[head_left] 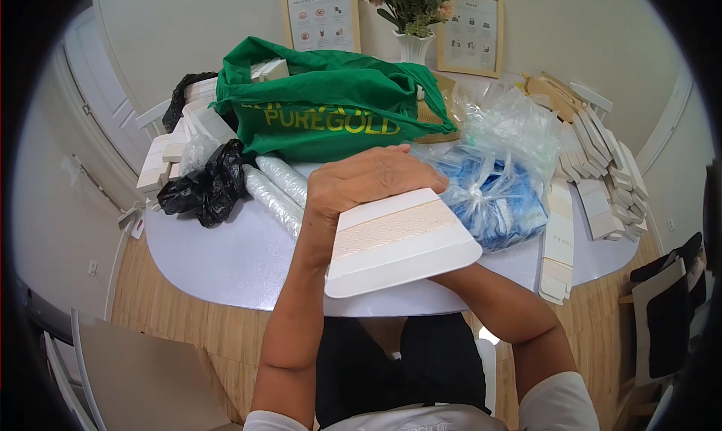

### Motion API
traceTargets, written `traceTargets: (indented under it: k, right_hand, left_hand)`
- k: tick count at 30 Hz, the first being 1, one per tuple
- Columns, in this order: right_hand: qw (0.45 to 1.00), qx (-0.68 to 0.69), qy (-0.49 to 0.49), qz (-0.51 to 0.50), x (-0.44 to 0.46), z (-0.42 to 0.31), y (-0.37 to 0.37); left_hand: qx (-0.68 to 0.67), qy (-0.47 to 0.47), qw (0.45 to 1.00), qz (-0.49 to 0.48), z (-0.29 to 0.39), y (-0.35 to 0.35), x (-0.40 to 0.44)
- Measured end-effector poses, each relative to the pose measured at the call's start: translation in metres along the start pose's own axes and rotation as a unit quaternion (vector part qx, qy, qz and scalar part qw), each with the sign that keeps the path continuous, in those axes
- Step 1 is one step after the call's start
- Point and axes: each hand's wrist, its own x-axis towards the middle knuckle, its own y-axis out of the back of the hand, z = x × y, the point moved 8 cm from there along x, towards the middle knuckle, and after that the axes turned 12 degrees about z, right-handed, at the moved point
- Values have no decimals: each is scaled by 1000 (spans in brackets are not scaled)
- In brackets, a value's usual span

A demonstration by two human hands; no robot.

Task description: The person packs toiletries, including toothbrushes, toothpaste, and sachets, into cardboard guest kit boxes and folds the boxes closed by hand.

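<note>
My left hand (376, 177) is wrapped over the far edge of a flat white carton (402, 247) with a beige, scallop-patterned band. The carton is held tilted above the near part of the table, its rounded flap toward me. From the right, my right forearm (496, 299) runs in behind the carton, which hides that hand and its fingers. Just beyond my hands stands a green PUREGOLD bag (316, 119) with white cartons showing in its opening. A clear plastic bag of blue packets (492, 205) lies close to the right of the held carton.
Rolls of clear plastic (274, 198) and a black plastic bag (207, 186) lie left on the white table (203, 262). Stacks of white cartons (158, 160) stand at far left; more flat cartons (602, 168) are piled right. Behind are a flower vase (414, 47) and framed signs (322, 17).
</note>
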Motion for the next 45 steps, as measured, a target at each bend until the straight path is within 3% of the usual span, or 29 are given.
traceTargets:
  k: [10,12,22,25,37,39,41,42,44,45]
  right_hand:
    - [989,138,-37,26,-14,26,-15]
    - [999,14,36,-21,-17,36,-39]
    - [998,-32,47,-35,-20,30,-37]
    - [987,153,-52,15,-7,15,-5]
    - [999,-23,33,-6,-10,23,-30]
    - [993,-62,-52,-85,-13,42,-49]
    - [998,-13,-51,-39,-8,28,-19]
    - [992,-51,-65,-95,-11,41,-30]
    - [984,-57,-148,-82,8,37,-6]
    - [985,-52,-135,-98,17,32,7]
  left_hand:
    - [47,-26,998,-28,3,-1,1]
    - [52,-26,998,-35,4,-1,1]
    - [56,-27,997,-43,1,-2,0]
    - [53,-18,998,-42,1,-2,-1]
    - [36,20,999,-34,4,-1,3]
    - [58,31,997,-34,3,2,4]
    - [82,-3,996,-34,2,4,6]
    - [100,-45,993,-31,3,7,7]
    - [118,-8,993,4,6,12,11]
    - [124,-2,992,14,2,18,10]
